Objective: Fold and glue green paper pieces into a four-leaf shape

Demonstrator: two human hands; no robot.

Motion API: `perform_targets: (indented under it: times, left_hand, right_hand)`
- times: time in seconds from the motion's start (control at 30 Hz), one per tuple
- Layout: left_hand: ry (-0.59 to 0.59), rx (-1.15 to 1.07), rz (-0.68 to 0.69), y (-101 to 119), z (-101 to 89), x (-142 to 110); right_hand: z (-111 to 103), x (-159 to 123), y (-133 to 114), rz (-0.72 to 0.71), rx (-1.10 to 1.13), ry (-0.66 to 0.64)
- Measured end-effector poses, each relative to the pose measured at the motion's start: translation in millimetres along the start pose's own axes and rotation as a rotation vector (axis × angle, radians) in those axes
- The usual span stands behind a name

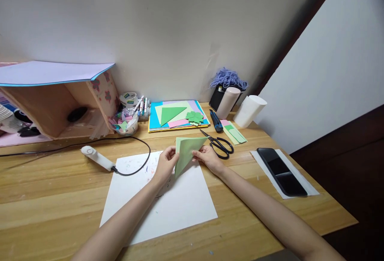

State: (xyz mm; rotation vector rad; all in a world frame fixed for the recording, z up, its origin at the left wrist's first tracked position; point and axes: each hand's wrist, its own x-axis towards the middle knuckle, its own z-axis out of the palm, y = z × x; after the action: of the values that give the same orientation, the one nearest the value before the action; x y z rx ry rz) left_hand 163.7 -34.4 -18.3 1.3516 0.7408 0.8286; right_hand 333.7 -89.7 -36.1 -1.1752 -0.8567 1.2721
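A light green paper (186, 153), folded to a triangle with its point downward, is held up over a marked white sheet (186, 209). My left hand (167, 164) pinches its left edge between thumb and fingers. On the right side, my right hand (209, 158) grips it with the thumb in front and the fingers behind. Black-handled scissors (222, 147) lie just beyond my right hand, blades pointing to the back left.
Coloured papers (154, 119) with a green paper clover (195, 117) lie at the back. A white glue gun (97, 158) with a black cord rests left. Right are a utility knife (216, 121), paper strips (235, 134), rolls (250, 111) and a phone (281, 171). An open box (99, 105) stands back left.
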Motion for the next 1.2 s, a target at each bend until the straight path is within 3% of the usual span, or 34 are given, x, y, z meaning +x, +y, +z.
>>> perform_targets:
  times: [0.1, 0.27, 0.43, 0.6, 0.8, 0.93, 1.0, 1.13, 1.2]
  left_hand:
    - [0.015, 0.096, 0.047, 1.0, 2.2, -3.5]
    - [0.274, 0.441, 0.245, 2.4, 5.2, -14.3]
    - [0.207, 0.557, 0.341, 0.3, 7.3, -20.0]
    - [0.284, 0.407, 0.218, 0.4, 6.2, -12.2]
    - [0.322, 0.176, 0.044, -3.6, -6.7, 3.3]
    - [0.509, 0.221, 0.031, -4.2, -27.3, 15.7]
    - [0.545, 0.259, 0.049, -3.6, -35.8, 20.6]
    - [0.489, 0.416, 0.068, -2.7, -36.3, 20.1]
    - [0.500, 0.455, 0.145, -1.4, -29.5, 14.5]
  right_hand:
    - [4.4, -2.1, -3.2, -0.029, -0.041, 0.020]
    - [27.2, -14.1, -2.8, -0.084, -0.112, 0.047]
    - [45.4, -32.7, 0.7, -0.117, -0.312, -0.018]
    - [38.2, -30.8, 5.9, -0.012, -0.350, 0.180]
    - [25.0, -18.0, 2.5, -0.119, -0.289, 0.318]
    - [10.1, -12.5, -2.6, -0.229, -0.337, 0.472]
    - [4.0, -11.2, -4.3, -0.224, -0.359, 0.550]
    - [2.8, -11.2, -2.4, -0.106, -0.342, 0.474]
    - [6.8, -12.5, -0.3, -0.122, -0.385, 0.439]
